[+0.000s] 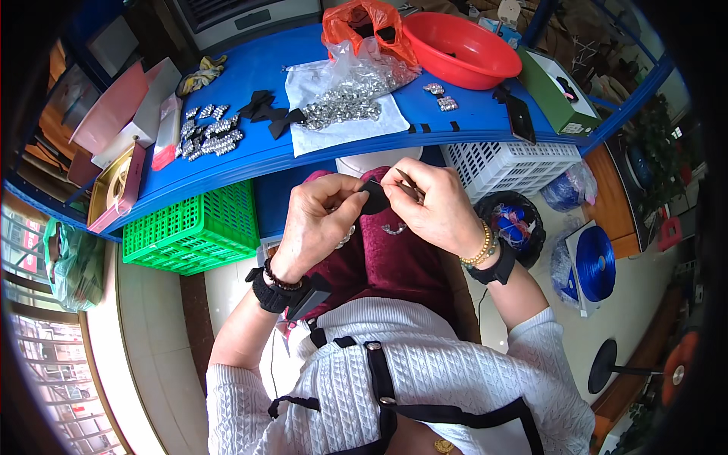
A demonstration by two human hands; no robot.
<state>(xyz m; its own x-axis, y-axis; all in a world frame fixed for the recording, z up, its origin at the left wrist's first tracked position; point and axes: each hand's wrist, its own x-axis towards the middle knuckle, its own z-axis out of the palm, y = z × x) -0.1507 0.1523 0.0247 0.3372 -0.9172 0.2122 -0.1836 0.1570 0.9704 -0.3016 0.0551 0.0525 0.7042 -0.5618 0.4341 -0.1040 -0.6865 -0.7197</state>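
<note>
My left hand (pixel 318 220) is closed, thumb and fingers pinching a small piece of black fabric (pixel 374 199) above my lap. Close on its right, my right hand (pixel 436 208) is closed too, with its fingertips at the fabric's edge. A thin dark stick-like tool (pixel 406 179) shows between the right fingers; its exact kind is unclear. A short silver beaded strip (pixel 393 229) lies on my dark red trousers (pixel 387 262). Another shiny beaded piece (pixel 346 237) shows beside my left palm, partly hidden.
On the blue table (pixel 258 57) lie silver beaded pieces (pixel 208 135), black fabric bows (pixel 265 110) and a bag of silver beads (pixel 345 102). A red basin (pixel 462 49), phone (pixel 520 120) and green box (pixel 557 91) stand rightward. Green (pixel 193 235) and white crates (pixel 508 163) sit below.
</note>
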